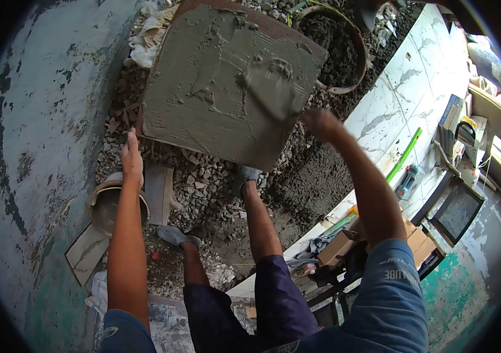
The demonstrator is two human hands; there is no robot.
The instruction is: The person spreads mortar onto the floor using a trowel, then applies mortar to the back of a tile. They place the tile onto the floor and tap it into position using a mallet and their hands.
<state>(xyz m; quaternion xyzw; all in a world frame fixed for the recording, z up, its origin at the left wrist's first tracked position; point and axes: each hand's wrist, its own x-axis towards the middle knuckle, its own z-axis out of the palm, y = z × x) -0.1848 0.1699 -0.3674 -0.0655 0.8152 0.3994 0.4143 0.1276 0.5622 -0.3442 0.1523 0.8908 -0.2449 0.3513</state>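
Note:
A large square tile (197, 88), its upturned face coated with wet grey mortar, lies tilted over the gravel. My left hand (132, 159) is at the tile's lower left edge, fingers stretched and pressed along it. On the right, my right hand (321, 125) is closed round the handle of a trowel (271, 94), whose blade is blurred over the mortar near the tile's right side. Ridges and lumps show in the mortar, and brown tile back is bare along the top edge.
A bucket of dark mortar (333, 50) stands beyond the tile's right corner. An empty-looking bucket (109, 212) is below my left hand. Gravel (197, 182) surrounds my feet. Marble-patterned tiles (403, 82), a green level (405, 154) and boxes (336, 247) lie right; a peeling wall (56, 106) rises left.

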